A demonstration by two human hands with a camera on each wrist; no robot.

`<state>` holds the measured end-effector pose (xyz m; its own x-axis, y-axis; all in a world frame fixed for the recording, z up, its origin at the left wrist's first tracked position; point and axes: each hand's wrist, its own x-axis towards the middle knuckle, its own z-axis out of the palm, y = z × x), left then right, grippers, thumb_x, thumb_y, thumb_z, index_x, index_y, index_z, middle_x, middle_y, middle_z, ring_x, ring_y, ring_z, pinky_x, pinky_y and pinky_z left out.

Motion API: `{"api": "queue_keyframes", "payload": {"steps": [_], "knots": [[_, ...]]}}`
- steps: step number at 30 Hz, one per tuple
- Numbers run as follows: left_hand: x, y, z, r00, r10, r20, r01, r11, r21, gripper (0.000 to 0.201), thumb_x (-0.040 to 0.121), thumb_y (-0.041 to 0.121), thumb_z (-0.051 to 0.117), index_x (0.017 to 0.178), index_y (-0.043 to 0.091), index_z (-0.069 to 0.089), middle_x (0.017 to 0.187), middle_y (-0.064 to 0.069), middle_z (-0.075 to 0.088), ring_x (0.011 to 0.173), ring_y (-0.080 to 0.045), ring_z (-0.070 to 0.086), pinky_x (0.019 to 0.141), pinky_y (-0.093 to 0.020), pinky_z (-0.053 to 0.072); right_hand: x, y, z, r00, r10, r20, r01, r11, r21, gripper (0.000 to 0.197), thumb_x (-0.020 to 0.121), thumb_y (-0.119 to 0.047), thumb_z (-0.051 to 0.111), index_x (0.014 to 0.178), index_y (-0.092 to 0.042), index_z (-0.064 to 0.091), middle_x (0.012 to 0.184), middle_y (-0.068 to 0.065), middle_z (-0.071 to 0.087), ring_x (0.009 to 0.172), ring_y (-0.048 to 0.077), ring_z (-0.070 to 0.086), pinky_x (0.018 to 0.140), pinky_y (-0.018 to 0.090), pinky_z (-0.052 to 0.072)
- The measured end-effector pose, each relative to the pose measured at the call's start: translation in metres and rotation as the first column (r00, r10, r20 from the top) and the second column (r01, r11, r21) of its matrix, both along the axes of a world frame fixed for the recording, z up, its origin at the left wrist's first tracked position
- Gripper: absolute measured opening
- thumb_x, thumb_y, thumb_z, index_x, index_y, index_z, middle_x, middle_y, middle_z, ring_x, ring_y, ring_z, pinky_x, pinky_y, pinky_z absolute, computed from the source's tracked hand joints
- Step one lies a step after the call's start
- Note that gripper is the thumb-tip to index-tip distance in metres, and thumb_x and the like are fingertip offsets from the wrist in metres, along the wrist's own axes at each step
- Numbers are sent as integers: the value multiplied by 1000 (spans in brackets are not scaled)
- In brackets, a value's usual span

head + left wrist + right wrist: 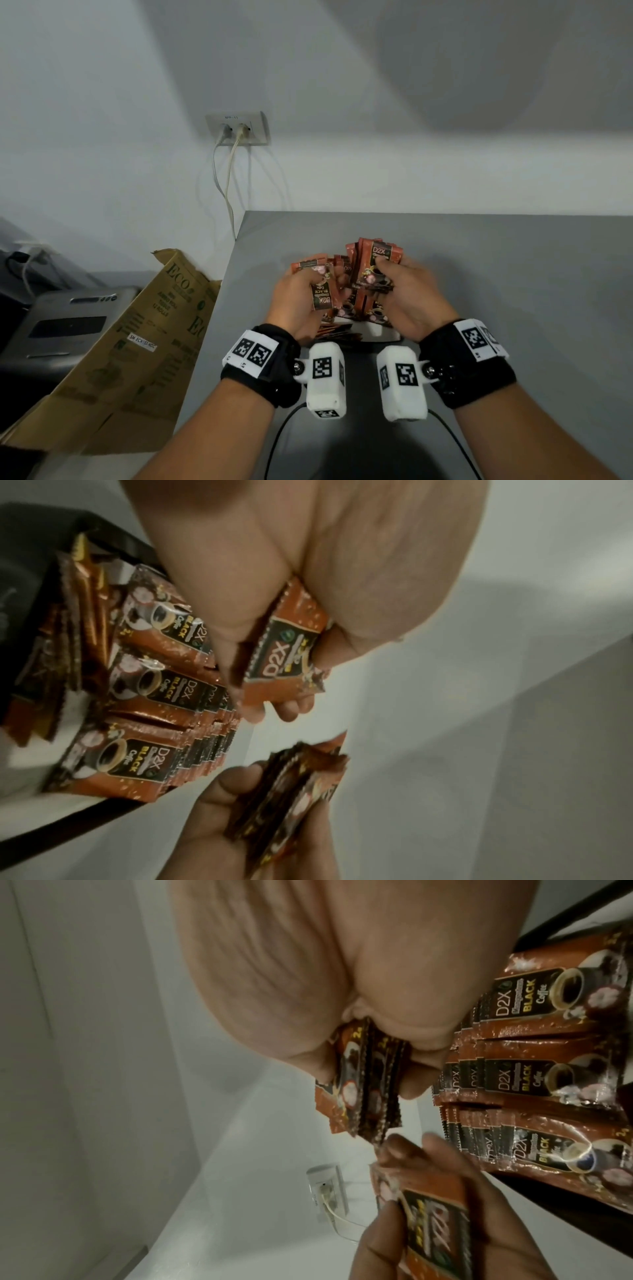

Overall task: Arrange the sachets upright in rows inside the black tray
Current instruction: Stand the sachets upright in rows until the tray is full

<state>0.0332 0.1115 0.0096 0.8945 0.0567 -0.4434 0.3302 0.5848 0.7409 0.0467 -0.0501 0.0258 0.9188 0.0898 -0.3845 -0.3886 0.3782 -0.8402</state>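
Orange-brown "D2X Black Coffee" sachets stand upright in rows (150, 685) inside the black tray (68, 823), close to me on the grey table. In the right wrist view the same rows (534, 1080) fill the tray (565, 1213). Above the tray, my left hand (308, 284) grips a single sachet (322, 294) turned upside down, also seen as the sachet (287, 653) in the left wrist view. My right hand (404, 287) holds a small stack of sachets (376, 263) upright beside it; the stack (356, 1080) is pinched edge-on. The hands hide most of the tray from the head camera.
An open cardboard box (137, 342) leans against the table's left edge, with a grey appliance (68, 318) beyond it. A wall socket (236, 128) has two cables hanging down behind the table. The grey tabletop (513, 274) stretches to the right.
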Motion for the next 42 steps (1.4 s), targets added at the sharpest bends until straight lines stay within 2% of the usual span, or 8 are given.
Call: {"api": "queue_keyframes", "payload": {"steps": [11, 14, 16, 25, 33, 35, 38, 42], "knots": [[4, -2, -3, 992, 91, 88, -101, 988, 114, 48, 82, -23, 57, 121, 5, 58, 90, -17, 68, 70, -26, 70, 56, -34, 57, -12, 14, -9, 999, 46, -22, -46, 999, 6, 24, 102, -8, 50, 121, -9, 65, 107, 18, 74, 88, 28, 70, 72, 38, 57], [4, 3, -5, 996, -34, 81, 9, 957, 290, 50, 76, -22, 60, 115, 9, 61, 101, -19, 69, 81, -28, 70, 68, -38, 58, -5, 12, 0, 1000, -1, 20, 1, 1000, -11, 21, 103, -8, 50, 117, -9, 65, 109, 20, 73, 98, 35, 70, 90, 50, 55], [3, 6, -6, 994, -91, 59, 65, 932, 357, 49, 68, -15, 68, 108, 12, 64, 106, -22, 71, 83, -30, 70, 73, -43, 56, -3, 9, 4, 999, -39, 22, 39, 999, 9, 24, 102, -8, 50, 124, -6, 61, 112, 22, 72, 95, 33, 71, 77, 45, 60], [4, -5, -11, 995, -3, 100, -13, 988, 155, 42, 88, -14, 61, 124, 6, 58, 108, -20, 71, 93, -29, 71, 72, -37, 59, -13, 16, -3, 1000, 6, 17, -7, 999, 50, 25, 103, -7, 47, 103, -13, 71, 95, 12, 76, 79, 21, 71, 64, 32, 56], [2, 0, -1, 993, -104, 47, 109, 988, -111, 58, 91, 38, 57, 130, -5, 58, 126, -28, 59, 114, -38, 56, 96, -47, 46, -13, 14, 1, 981, 148, 123, -143, 989, -48, 20, 100, -11, 55, 111, -10, 72, 106, 17, 75, 94, 29, 71, 85, 42, 57], [0, -6, -3, 985, -171, 34, 174, 980, -100, 51, 94, 28, 55, 131, -7, 58, 125, -29, 59, 116, -39, 55, 101, -47, 44, -13, 18, -4, 941, 248, 230, -162, 927, -337, 16, 97, -17, 62, 106, -18, 75, 99, 5, 78, 93, 21, 73, 86, 37, 56], [-2, -8, 3, 984, -178, 25, 180, 981, -72, 34, 97, 16, 48, 119, -2, 68, 112, -22, 68, 104, -34, 64, 95, -44, 49, -4, 17, -7, 826, 466, 318, -33, 603, -797, 23, 91, -48, 63, 98, -30, 76, 84, -6, 74, 83, 13, 68, 79, 33, 54], [-3, -2, 1, 987, -161, -6, 161, 986, -44, 29, 99, 13, 48, 112, -2, 69, 108, -22, 72, 95, -31, 71, 82, -44, 57, -3, 6, 5, 830, 489, 269, 15, 462, -887, 80, 73, -68, 71, 143, -36, 48, 138, -7, 43, 128, 9, 36, 107, 28, 31]]}}
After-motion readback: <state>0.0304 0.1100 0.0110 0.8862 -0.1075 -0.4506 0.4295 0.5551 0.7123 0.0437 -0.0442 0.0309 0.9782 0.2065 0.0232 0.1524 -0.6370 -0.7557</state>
